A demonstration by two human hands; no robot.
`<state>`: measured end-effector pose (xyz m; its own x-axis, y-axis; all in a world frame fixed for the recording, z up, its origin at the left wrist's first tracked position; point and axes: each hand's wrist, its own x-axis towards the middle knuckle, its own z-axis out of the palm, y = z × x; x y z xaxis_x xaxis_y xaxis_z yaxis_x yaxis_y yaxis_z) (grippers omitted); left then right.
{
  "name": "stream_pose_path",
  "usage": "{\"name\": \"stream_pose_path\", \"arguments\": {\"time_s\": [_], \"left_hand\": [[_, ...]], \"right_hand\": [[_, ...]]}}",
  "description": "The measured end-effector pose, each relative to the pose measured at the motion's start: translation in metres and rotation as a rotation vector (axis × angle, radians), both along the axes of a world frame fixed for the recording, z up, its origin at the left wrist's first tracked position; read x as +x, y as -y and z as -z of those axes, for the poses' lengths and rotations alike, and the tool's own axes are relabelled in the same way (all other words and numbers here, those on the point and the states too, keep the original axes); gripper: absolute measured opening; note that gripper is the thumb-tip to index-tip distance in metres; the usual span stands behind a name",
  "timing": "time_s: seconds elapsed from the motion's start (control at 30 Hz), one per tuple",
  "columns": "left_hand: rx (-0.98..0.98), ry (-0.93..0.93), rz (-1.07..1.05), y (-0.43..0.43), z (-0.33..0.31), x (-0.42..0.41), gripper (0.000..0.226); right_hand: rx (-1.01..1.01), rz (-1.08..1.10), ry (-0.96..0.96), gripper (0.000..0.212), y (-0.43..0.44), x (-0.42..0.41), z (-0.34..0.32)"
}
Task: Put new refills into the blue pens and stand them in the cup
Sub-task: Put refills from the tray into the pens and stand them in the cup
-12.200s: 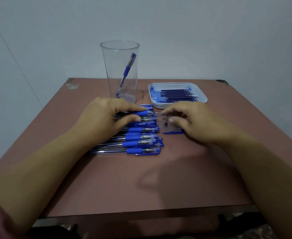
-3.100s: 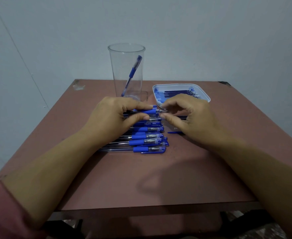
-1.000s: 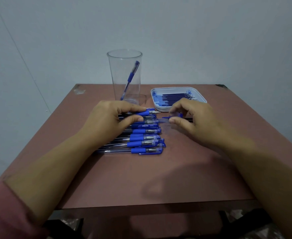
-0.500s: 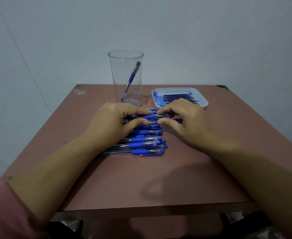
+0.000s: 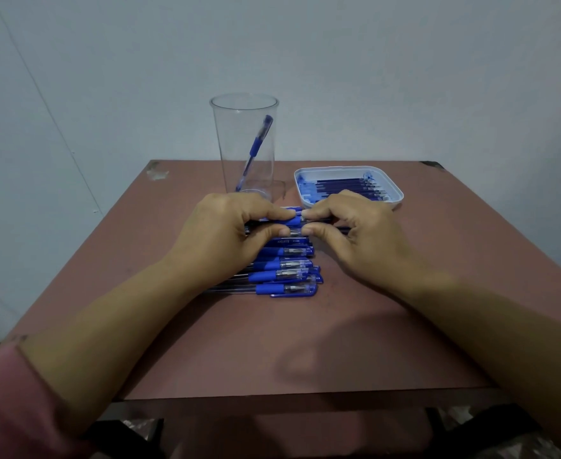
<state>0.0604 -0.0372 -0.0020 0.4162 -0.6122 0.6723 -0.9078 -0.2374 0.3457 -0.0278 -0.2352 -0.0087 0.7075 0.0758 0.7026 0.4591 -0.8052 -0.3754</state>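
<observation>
A row of several blue pens (image 5: 282, 276) lies side by side on the brown table (image 5: 272, 342). Above the far end of the row, my left hand (image 5: 226, 233) pinches one blue pen (image 5: 294, 220) by its blue grip between thumb and forefinger. My right hand (image 5: 355, 233) pinches the same pen's tip end; the fingertips of both hands nearly meet. A tall clear cup (image 5: 244, 147) stands behind my left hand with one blue pen (image 5: 255, 150) leaning inside. A white tray (image 5: 395, 190) of dark blue refills (image 5: 348, 185) sits behind my right hand.
A pale wall rises close behind the table. The table's front edge (image 5: 289, 399) runs below my forearms. A chipped patch (image 5: 156, 172) marks the far left corner.
My right hand has come back left to the pen held in my left hand and now pinches its tip end. The small blue piece seen beside the row earlier is out of sight.
</observation>
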Motion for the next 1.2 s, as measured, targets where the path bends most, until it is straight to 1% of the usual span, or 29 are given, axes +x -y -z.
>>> {"name": "stream_pose_path", "arguments": {"time_s": [0.1, 0.17, 0.23, 0.3, 0.37, 0.43, 0.47, 0.53, 0.67, 0.73, 0.83, 1.03, 1.2], "left_hand": [[-0.007, 0.013, -0.008, 0.000, -0.002, -0.001, 0.024], [0.016, 0.021, -0.016, -0.001, -0.003, -0.001, 0.025], [0.062, 0.009, -0.040, -0.003, -0.003, -0.002, 0.027], [0.158, -0.006, -0.095, -0.006, -0.005, -0.004, 0.043], [0.310, -0.030, -0.182, -0.010, -0.007, -0.007, 0.069], [0.454, -0.087, -0.283, -0.016, -0.008, -0.012, 0.091], [0.502, -0.107, -0.319, -0.019, -0.007, -0.015, 0.100], [0.543, -0.116, -0.350, -0.026, 0.001, -0.024, 0.109], [0.530, -0.155, -0.331, -0.030, 0.016, -0.031, 0.111], [0.550, -0.133, -0.339, -0.029, 0.018, -0.029, 0.110], [0.587, -0.120, -0.364, -0.029, 0.019, -0.031, 0.110], [0.594, -0.142, -0.366, -0.030, 0.018, -0.032, 0.110], [0.571, -0.155, -0.360, -0.030, 0.017, -0.034, 0.110]], "right_hand": [[0.015, -0.010, -0.014, 0.012, 0.001, 0.000, 0.000], [0.051, -0.027, -0.072, 0.009, 0.000, -0.001, -0.001], [0.090, -0.040, -0.139, 0.014, -0.001, -0.001, -0.004], [0.128, -0.043, -0.179, 0.017, 0.001, -0.001, -0.007], [0.204, -0.032, -0.201, 0.014, 0.003, -0.002, -0.010], [0.325, -0.034, -0.225, 0.014, 0.004, -0.003, -0.016], [0.372, -0.044, -0.232, 0.014, 0.005, -0.003, -0.019], [0.398, -0.056, -0.222, 0.014, 0.008, -0.003, -0.029], [0.370, -0.021, -0.162, 0.017, 0.013, 0.001, -0.047], [0.374, 0.004, -0.112, 0.015, 0.013, 0.005, -0.054], [0.418, 0.008, -0.030, 0.010, 0.009, 0.013, -0.067], [0.527, 0.046, 0.148, 0.009, -0.002, 0.041, -0.087], [0.474, 0.068, 0.195, 0.014, -0.002, 0.068, -0.104]]}}
